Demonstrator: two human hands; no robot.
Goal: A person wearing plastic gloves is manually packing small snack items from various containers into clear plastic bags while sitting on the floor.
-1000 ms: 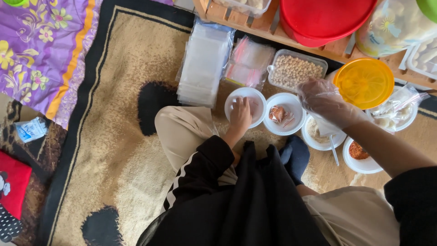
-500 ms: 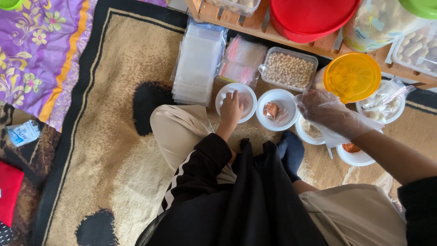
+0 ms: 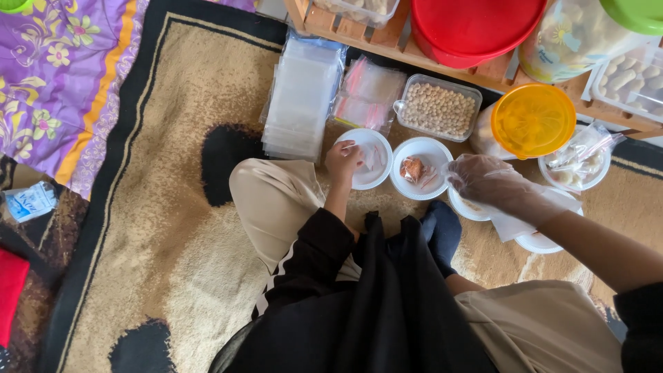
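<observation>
Clear bag stack (image 3: pixel 302 97) beyond white bowl (image 3: pixel 369 157), left hand (image 3: pixel 341 159) grip pinching sachet (image 3: pixel 373 158), gloved right hand (image 3: pixel 483 181) loosely open

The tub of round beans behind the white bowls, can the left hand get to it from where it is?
Probably yes. The left hand rests at a white bowl, and the tub of round beans sits just beyond, with only low bowls between.

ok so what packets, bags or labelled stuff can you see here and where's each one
Stack of clear plastic bags: on the rug beyond the left knee, rectangular, see-through.
Small zip bags: right of that stack, clear with red strips.
Small filled packet: in the middle white bowl, reddish-brown inside clear plastic.
Blue and white sachet: far left on the floor, crumpled.
Large printed bag: top right on the wooden rack, clear with a flower pattern.
</observation>
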